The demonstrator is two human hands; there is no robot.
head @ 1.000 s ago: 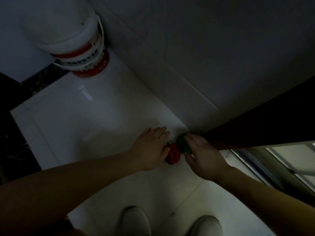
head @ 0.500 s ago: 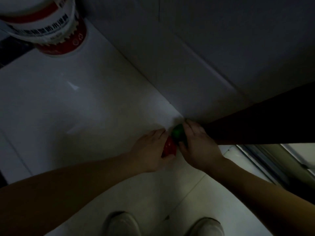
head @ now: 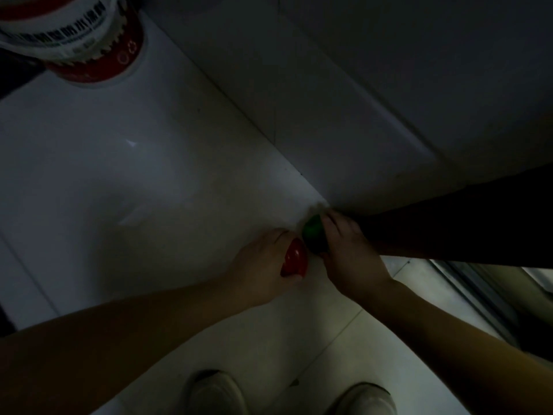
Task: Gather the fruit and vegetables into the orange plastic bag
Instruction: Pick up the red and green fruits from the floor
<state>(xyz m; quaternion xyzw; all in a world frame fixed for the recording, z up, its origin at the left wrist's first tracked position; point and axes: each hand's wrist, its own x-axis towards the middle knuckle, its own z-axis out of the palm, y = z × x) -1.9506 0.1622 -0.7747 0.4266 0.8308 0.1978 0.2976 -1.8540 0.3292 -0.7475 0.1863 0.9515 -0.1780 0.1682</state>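
The scene is dim. On the white tiled floor near the wall corner, my left hand [head: 260, 265] grips a glossy red fruit or vegetable [head: 294, 259], its fingers curled over the top. Just to the right, my right hand [head: 347, 253] grips a dark green fruit or vegetable [head: 312, 235], thumb and fingers round it. The two items lie almost touching. No orange plastic bag is in view.
A white and red paint bucket [head: 80, 40] stands at the upper left by the wall. A dark panel [head: 463, 223] runs along the right, with a sliding door track [head: 478, 298] below it. My two white shoes [head: 215, 393] are at the bottom.
Both hands have closed round the red and green items. The camera has dropped closer to the floor, so the bucket has slid toward the upper left corner.
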